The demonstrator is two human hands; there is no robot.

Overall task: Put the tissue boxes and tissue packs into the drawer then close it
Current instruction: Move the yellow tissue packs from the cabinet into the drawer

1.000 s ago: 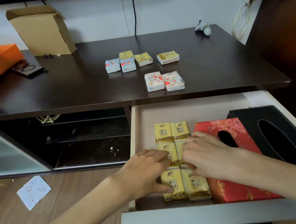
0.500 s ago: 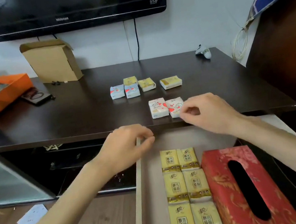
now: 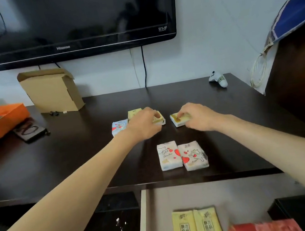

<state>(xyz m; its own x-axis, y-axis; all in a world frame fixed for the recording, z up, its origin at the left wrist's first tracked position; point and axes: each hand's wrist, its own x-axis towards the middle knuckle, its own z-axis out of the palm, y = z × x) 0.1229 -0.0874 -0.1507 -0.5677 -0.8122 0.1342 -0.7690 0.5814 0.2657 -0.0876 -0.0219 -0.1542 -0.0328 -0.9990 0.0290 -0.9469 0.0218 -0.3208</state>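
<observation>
Left hand (image 3: 145,124) grip closed over yellow tissue pack (image 3: 159,118), frame centre on table (image 3: 56,157). Right hand (image 3: 196,116) grip pinching second yellow pack (image 3: 177,120). Drawer (image 3: 178,197) open below.

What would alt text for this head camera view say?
Two bare hands reach across a dark table: the left hand and right hand each close on a small yellow tissue pack. Below, an open drawer holds more.

The television (image 3: 67,23) bezel reads "Hisense" and "SRS".
</observation>
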